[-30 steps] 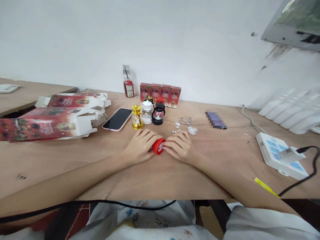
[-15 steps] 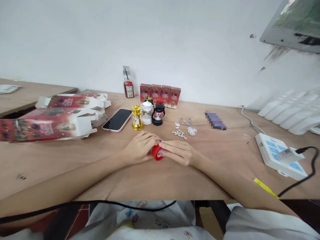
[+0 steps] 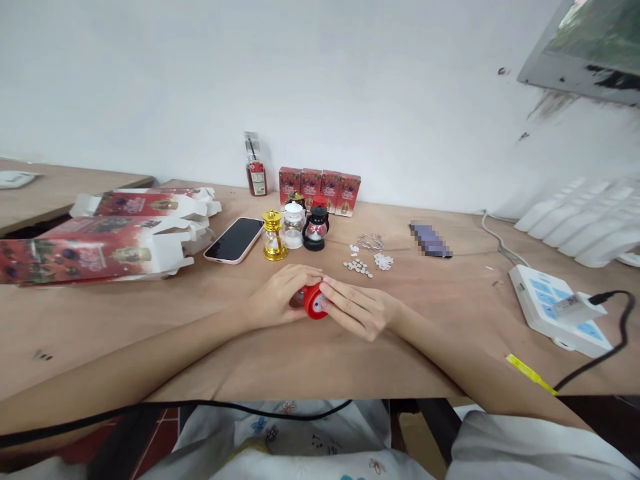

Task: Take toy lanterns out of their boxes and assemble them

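Observation:
A small red lantern (image 3: 311, 308) lies on its side between my hands, its round base turned toward me. My left hand (image 3: 281, 295) is closed around its clear body. The fingers of my right hand (image 3: 357, 307) press on the red base rim and the pale disc in its middle. Just beyond my hands stand a gold lantern (image 3: 273, 237), a white lantern (image 3: 293, 227) and a black lantern (image 3: 316, 229). To their right lie several button cells (image 3: 358, 267), small white tabs (image 3: 383, 261) and a heap of thin metal wire pieces (image 3: 370, 242).
Flattened red boxes (image 3: 100, 247) and a phone (image 3: 234, 240) lie at the left. Small red boxes (image 3: 320, 183) and a bottle (image 3: 257, 175) stand by the wall. A power strip (image 3: 537, 300) with a cable and a blurred purple packet (image 3: 430, 240) are at the right.
My right hand has shifted slightly, its fingers now angled further down over the base. The lantern has turned a little, showing more of its clear body beside my left hand.

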Demonstrator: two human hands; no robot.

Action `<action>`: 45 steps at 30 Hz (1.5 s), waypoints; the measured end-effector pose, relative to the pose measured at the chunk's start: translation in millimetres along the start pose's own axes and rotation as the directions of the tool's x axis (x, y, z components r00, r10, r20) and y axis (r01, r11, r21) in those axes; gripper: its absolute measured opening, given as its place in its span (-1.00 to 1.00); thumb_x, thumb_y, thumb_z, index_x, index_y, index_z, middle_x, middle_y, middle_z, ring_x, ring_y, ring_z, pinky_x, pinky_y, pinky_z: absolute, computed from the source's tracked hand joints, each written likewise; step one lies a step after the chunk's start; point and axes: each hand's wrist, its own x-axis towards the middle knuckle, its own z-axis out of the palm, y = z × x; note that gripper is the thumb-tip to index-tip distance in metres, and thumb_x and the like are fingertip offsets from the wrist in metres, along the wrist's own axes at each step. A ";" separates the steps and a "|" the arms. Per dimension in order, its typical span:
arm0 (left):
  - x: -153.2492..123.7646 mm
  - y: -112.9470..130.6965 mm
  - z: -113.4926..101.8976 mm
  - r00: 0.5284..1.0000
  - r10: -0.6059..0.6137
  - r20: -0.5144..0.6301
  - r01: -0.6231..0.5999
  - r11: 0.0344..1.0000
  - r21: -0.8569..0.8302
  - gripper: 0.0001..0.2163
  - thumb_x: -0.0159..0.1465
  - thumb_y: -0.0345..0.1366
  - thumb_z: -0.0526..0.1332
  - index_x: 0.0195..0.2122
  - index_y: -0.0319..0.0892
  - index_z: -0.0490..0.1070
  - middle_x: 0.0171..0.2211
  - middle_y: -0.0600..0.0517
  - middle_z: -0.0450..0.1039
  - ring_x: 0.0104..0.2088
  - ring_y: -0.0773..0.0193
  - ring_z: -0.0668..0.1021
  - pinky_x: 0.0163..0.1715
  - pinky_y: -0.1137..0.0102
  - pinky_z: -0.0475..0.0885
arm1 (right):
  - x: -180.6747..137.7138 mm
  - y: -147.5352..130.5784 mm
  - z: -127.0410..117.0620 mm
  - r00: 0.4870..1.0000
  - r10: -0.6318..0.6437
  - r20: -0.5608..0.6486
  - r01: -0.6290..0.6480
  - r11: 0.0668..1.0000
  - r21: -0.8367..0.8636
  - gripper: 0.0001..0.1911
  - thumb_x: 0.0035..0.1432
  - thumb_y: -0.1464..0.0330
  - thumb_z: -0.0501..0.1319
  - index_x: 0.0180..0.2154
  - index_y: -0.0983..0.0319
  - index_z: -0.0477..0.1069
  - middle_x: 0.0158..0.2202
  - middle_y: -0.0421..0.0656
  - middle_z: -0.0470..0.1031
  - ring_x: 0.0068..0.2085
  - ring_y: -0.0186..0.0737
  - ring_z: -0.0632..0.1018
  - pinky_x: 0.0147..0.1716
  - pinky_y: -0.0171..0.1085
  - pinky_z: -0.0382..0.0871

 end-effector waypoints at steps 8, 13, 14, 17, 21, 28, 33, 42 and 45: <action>3.0 3.5 -1.1 0.999 -0.029 0.042 0.030 0.999 -0.026 -0.67 0.21 -0.28 0.23 -0.03 -0.21 0.24 -0.02 -0.21 0.40 -0.01 0.15 0.44 -0.03 0.21 0.38 | -5.7 -3.3 3.3 0.999 0.025 -0.042 -0.027 0.999 -0.044 -0.82 0.15 0.42 0.22 -0.20 0.38 0.41 -0.21 0.03 0.58 -0.07 -0.13 0.57 -0.01 -0.20 0.50; 7.5 7.0 0.1 0.996 -0.068 0.054 0.062 0.993 0.105 -0.64 0.23 -0.21 0.19 0.01 -0.22 0.23 0.00 -0.21 0.38 -0.02 0.10 0.43 -0.06 0.20 0.37 | -6.6 -5.4 6.4 0.995 0.083 -0.055 -0.087 0.993 -0.074 -0.82 0.13 0.40 0.24 -0.21 0.34 0.43 -0.21 0.02 0.59 -0.06 -0.13 0.56 -0.10 -0.25 0.55; 8.1 7.9 0.6 0.996 -0.072 0.054 0.064 0.989 0.134 -0.64 0.23 -0.19 0.18 0.01 -0.23 0.23 -0.02 -0.21 0.39 -0.04 0.09 0.43 -0.08 0.20 0.37 | -5.6 -6.0 6.8 0.994 0.088 -0.061 -0.093 0.992 -0.086 -0.83 0.12 0.39 0.25 -0.22 0.34 0.43 -0.23 0.02 0.59 -0.08 -0.13 0.57 -0.13 -0.26 0.56; 9.5 10.5 2.5 0.995 -0.087 0.041 0.078 0.979 0.189 -0.65 0.24 -0.17 0.16 -0.03 -0.25 0.27 -0.10 -0.20 0.42 -0.12 0.10 0.45 -0.15 0.22 0.37 | -2.3 -9.0 8.8 0.992 0.105 -0.074 -0.112 0.988 -0.106 -0.83 0.10 0.39 0.27 -0.26 0.35 0.45 -0.26 0.04 0.60 -0.12 -0.11 0.59 -0.20 -0.28 0.58; 10.8 12.7 5.3 0.990 -0.139 0.012 0.133 0.966 0.221 -0.68 0.23 -0.14 0.16 -0.09 -0.25 0.32 -0.18 -0.17 0.44 -0.19 0.11 0.44 -0.20 0.23 0.36 | -0.6 -16.0 13.2 0.982 0.169 -0.088 -0.177 0.981 -0.082 -0.82 0.10 0.40 0.26 -0.24 0.36 0.44 -0.20 0.10 0.57 -0.06 -0.06 0.56 -0.19 -0.25 0.57; 10.9 13.3 7.8 0.993 -0.115 -0.040 0.121 0.960 0.252 -0.76 0.22 -0.20 0.14 -0.16 -0.25 0.33 -0.25 -0.15 0.45 -0.24 0.13 0.43 -0.26 0.24 0.34 | 0.9 -20.0 12.1 0.974 0.203 -0.097 -0.212 0.972 -0.103 -0.86 0.11 0.40 0.25 -0.27 0.35 0.45 -0.26 0.09 0.59 -0.09 -0.07 0.57 -0.24 -0.28 0.57; 9.9 13.4 8.2 0.990 -0.142 0.013 0.132 0.950 0.281 -0.80 0.23 -0.25 0.11 -0.17 -0.24 0.34 -0.26 -0.14 0.46 -0.23 0.13 0.43 -0.28 0.25 0.33 | -4.1 -17.4 10.9 0.964 0.252 -0.084 -0.248 0.967 0.056 -0.77 0.11 0.45 0.25 -0.15 0.36 0.44 -0.18 0.06 0.57 -0.01 -0.10 0.53 -0.10 -0.26 0.54; 10.2 12.7 6.8 0.982 -0.175 -0.069 0.188 0.942 0.279 -0.79 0.20 -0.21 0.16 -0.21 -0.23 0.32 -0.27 -0.11 0.44 -0.27 0.15 0.41 -0.29 0.27 0.34 | -1.1 -16.3 13.6 0.942 0.335 0.029 -0.336 0.935 0.112 -0.79 0.15 0.51 0.18 -0.14 0.39 0.42 -0.08 0.12 0.51 0.05 -0.07 0.48 -0.06 -0.19 0.53; 9.4 11.0 6.2 0.979 -0.190 -0.077 0.204 0.934 0.294 -0.78 0.20 -0.18 0.17 -0.22 -0.22 0.31 -0.28 -0.12 0.43 -0.27 0.14 0.41 -0.29 0.27 0.33 | 0.4 -18.6 17.1 0.918 0.397 0.014 -0.395 0.909 0.131 -0.79 0.15 0.47 0.18 -0.14 0.37 0.41 -0.08 0.11 0.50 0.00 -0.11 0.51 -0.09 -0.21 0.53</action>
